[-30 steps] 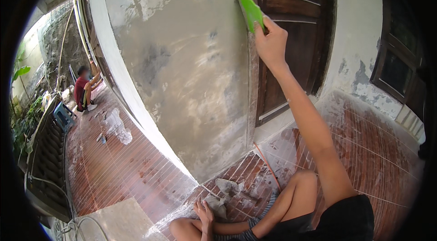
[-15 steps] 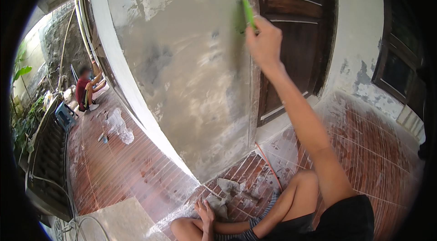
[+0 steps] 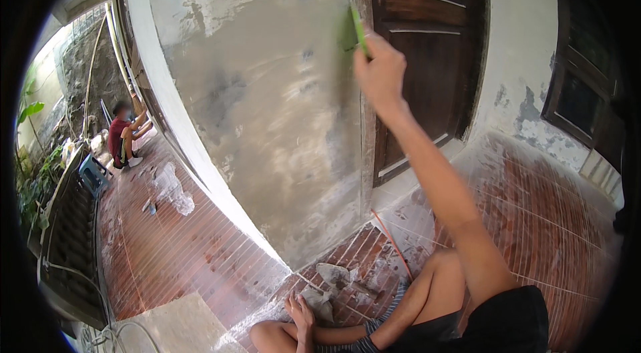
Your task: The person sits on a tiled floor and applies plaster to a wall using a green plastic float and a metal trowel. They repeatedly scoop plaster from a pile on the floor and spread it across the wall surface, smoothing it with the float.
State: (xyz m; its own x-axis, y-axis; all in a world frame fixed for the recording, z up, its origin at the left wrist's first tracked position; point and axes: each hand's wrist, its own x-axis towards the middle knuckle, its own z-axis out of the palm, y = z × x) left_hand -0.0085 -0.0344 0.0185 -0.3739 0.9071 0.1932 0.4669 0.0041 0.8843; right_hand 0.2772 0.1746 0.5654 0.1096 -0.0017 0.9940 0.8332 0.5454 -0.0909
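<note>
My right hand (image 3: pixel 379 76) grips a thin green scraper (image 3: pixel 356 29), seen nearly edge-on and blurred against the grey, patchily plastered wall (image 3: pixel 247 113), beside its right edge along the wooden door frame (image 3: pixel 366 153). Down at the lower middle, my left hand (image 3: pixel 299 313) is open, fingers loosely extended beside a dull grey lump (image 3: pixel 317 306) that I cannot make out. A metal trowel (image 3: pixel 332 276) with grey residue lies on the dusty tiled floor just in front of that hand.
A co-worker (image 3: pixel 121 139) in maroon squats along the walkway by a blue stool (image 3: pixel 93 176). A railing (image 3: pixel 67 239) borders the left side. Crumpled plastic (image 3: pixel 175 189), an orange cord (image 3: pixel 390 239) and grey cables (image 3: pixel 130 333) lie low. A dark door (image 3: pixel 424 86) and window (image 3: pixel 577 99) stand right.
My right hand and the green scraper have moved down and slightly left along the wall's edge, and the scraper has turned more edge-on. My left hand stays where it was.
</note>
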